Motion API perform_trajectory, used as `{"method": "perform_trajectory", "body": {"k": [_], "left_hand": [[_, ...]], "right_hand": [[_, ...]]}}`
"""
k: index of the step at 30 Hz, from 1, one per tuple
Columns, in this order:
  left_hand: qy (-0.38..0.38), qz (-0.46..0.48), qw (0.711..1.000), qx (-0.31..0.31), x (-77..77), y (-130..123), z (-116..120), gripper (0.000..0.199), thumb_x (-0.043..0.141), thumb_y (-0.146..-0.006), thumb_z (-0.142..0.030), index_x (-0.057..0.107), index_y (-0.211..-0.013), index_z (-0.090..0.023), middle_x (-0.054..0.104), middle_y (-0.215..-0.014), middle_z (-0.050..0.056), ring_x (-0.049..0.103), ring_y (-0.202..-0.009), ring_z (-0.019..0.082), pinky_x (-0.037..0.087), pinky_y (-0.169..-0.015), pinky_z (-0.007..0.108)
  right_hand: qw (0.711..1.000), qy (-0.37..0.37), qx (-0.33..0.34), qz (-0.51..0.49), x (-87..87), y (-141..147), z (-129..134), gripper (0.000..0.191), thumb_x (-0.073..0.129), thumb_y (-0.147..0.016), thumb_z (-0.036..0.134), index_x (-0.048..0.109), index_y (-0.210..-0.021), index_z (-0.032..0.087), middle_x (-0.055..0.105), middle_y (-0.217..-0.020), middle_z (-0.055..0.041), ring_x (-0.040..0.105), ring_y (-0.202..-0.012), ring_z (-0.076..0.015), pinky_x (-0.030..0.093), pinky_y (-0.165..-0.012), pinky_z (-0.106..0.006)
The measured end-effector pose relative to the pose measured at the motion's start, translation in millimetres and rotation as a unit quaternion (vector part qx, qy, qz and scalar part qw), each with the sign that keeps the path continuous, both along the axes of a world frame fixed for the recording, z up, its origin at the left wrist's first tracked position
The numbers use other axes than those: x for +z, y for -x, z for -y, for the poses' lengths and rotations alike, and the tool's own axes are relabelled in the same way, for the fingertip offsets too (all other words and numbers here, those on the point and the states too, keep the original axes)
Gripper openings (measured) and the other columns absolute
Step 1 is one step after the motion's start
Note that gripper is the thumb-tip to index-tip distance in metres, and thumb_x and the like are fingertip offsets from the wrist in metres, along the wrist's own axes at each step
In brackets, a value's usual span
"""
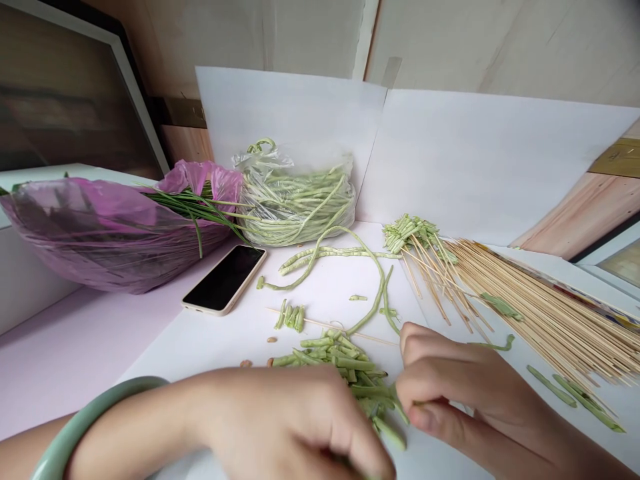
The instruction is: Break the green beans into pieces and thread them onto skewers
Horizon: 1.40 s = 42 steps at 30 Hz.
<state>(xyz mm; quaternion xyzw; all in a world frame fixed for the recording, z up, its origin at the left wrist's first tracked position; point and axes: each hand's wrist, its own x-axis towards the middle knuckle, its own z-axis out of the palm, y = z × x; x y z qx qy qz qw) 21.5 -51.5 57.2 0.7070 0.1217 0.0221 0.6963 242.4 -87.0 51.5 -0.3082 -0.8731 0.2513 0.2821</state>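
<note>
My left hand (295,420), with a green bangle (95,420) on its wrist, curls over the near side of a pile of cut long bean pieces (357,363). Slivers of green show under its bent fingers, so it grips a piece of long bean, mostly hidden. To the right of the pile, my right hand (460,393) pinches thumb against forefinger. Just a tiny bit of what looks like bean shows there. Beyond the pile lies a skewer (320,323) with several short bean pieces (290,317) threaded near its left end.
Whole long beans (335,252) lie farther back, before a clear bag of beans (300,207). A phone (225,279) and a purple bag of greens (115,233) are at left. Bare skewers (545,300) and filled skewers (413,233) lie at right.
</note>
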Motion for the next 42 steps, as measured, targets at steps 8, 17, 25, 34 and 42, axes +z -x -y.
{"method": "perform_trajectory", "body": {"k": [8, 17, 25, 34, 42], "left_hand": [[0.210, 0.013, 0.948, 0.238, -22.8, -10.1, -9.0, 0.050, 0.050, -0.085, -0.063, 0.053, -0.076, -0.015, 0.037, -0.057, -0.007, 0.032, -0.046, 0.005, 0.021, -0.047, 0.022], [0.233, 0.021, 0.941, 0.246, -25.4, -10.8, -7.7, 0.055, 0.056, -0.078, -0.068, 0.056, -0.076, -0.013, 0.055, -0.071, -0.001, 0.045, -0.050, 0.006, 0.031, -0.052, 0.021], [0.189, -0.021, 0.950, 0.248, -26.2, -12.6, -3.5, 0.044, 0.060, -0.077, -0.057, 0.056, -0.073, -0.013, 0.054, -0.066, -0.001, 0.045, -0.054, 0.008, 0.033, -0.053, 0.023], [0.189, -0.003, 0.937, 0.295, -19.1, -11.6, -2.4, 0.029, 0.065, -0.073, -0.038, 0.048, -0.066, -0.015, 0.040, -0.060, -0.006, 0.033, -0.047, 0.004, 0.020, -0.049, 0.024], [0.159, -0.051, 0.946, 0.278, -18.5, -11.8, -4.3, 0.027, 0.063, -0.075, -0.040, 0.056, -0.072, -0.014, 0.043, -0.058, -0.006, 0.036, -0.049, 0.006, 0.025, -0.050, 0.024]], "right_hand": [[0.999, -0.021, -0.025, -0.021, -2.9, -2.5, -8.3, 0.041, 0.034, -0.097, 0.015, 0.052, -0.128, 0.035, 0.058, -0.090, -0.0025, 0.060, -0.073, -0.0149, 0.049, -0.058, -0.023], [0.998, -0.026, -0.049, 0.021, -17.2, 1.1, -11.3, 0.041, 0.049, -0.090, 0.005, 0.051, -0.121, 0.033, 0.064, -0.095, 0.0023, 0.066, -0.084, -0.0088, 0.053, -0.076, -0.015], [0.987, -0.101, -0.115, -0.045, -27.4, 16.9, -7.5, 0.028, 0.062, -0.080, 0.003, 0.054, -0.089, 0.029, 0.069, -0.072, 0.0091, 0.069, -0.060, -0.0092, 0.053, -0.058, -0.015], [0.980, 0.110, -0.146, -0.081, -26.2, -1.4, -19.7, 0.023, 0.073, -0.076, 0.018, 0.057, -0.090, 0.025, 0.064, -0.078, 0.0036, 0.064, -0.066, -0.0130, 0.055, -0.065, -0.024], [0.995, 0.064, -0.067, -0.023, -18.9, -9.0, -26.6, 0.013, 0.062, -0.087, 0.016, 0.072, -0.079, 0.021, 0.069, -0.072, 0.0001, 0.066, -0.062, -0.0119, 0.052, -0.056, -0.020]]}}
